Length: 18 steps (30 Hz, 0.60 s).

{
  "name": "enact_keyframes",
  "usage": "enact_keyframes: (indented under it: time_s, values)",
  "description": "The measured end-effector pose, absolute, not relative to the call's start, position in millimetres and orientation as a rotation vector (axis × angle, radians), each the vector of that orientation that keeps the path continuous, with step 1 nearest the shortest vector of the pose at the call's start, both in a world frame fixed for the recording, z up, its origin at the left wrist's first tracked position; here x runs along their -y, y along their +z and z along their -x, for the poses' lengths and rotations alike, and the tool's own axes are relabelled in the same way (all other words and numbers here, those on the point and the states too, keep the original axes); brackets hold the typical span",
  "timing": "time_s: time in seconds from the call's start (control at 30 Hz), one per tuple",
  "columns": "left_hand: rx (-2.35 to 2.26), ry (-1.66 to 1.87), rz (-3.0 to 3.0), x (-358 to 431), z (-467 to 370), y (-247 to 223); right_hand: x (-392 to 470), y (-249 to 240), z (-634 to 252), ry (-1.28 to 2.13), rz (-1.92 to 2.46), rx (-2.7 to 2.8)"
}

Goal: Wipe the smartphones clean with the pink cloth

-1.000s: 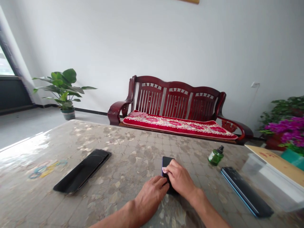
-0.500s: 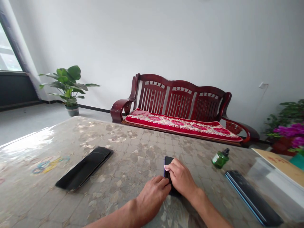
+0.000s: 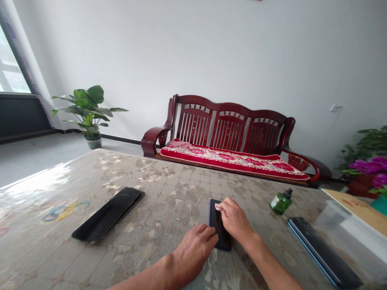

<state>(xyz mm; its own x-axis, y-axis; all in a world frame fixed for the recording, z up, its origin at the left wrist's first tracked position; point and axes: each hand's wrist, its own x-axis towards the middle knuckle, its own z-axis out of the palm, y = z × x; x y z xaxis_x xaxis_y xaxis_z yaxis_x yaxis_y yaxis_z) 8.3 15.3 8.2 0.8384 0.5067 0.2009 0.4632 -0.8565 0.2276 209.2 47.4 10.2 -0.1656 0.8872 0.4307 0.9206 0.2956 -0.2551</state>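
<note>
Lies flat on the patterned tabletop (image 3: 163, 219), the dark smartphone (image 3: 223, 239), screen up, between both hands and near the front middle of the view. Rests the left hand (image 3: 196, 246) palm down at the lower left edge of the smartphone, fingers bent and close together, with fingertips against that edge; cannot tell from here whether the thumb grips it. Pinches a small white piece (image 3: 217, 207) between thumb and fingers of the right hand (image 3: 234, 219), over the upper part of the screen, with the other fingers curled in; cannot tell how firmly it presses on the glass. Shows well to the left a pair of black phones (image 3: 109, 215), overlapping and slightly fanned, and beyond them a loose cluster of coloured rubber bands (image 3: 65, 210). Shows to the right a green bottle (image 3: 281, 202) with a black pump top, upright, then a blue-edged stack of phones (image 3: 323, 249) lying at a slant beside a clear plastic box (image 3: 337, 223) topped by a tan cardboard sheet (image 3: 356, 205). Stands across the table a dark red wooden bench (image 3: 228, 123) with a red floral cover (image 3: 232, 157), with a potted plant (image 3: 90, 106) at far left and purple flowers (image 3: 370, 166) at far right.
</note>
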Motion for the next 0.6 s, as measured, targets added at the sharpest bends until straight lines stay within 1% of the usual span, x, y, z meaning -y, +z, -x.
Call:
enact_keyframes:
  time_s: [0.13,0.4,0.6]
  values:
    - [-0.771,0.371,-2.86,-15.7,-9.8,7.5,-31.4,12.6,-207.9,-0.055,1.627,2.137]
    - [-0.754,0.383,-2.884,-16.3,-9.0,5.4,-51.6,1.0,-212.2,-0.028,1.608,1.939]
    - [-0.757,0.397,-2.893,-16.6,-9.4,3.4,-33.7,4.3,-210.4,0.011,1.556,1.968]
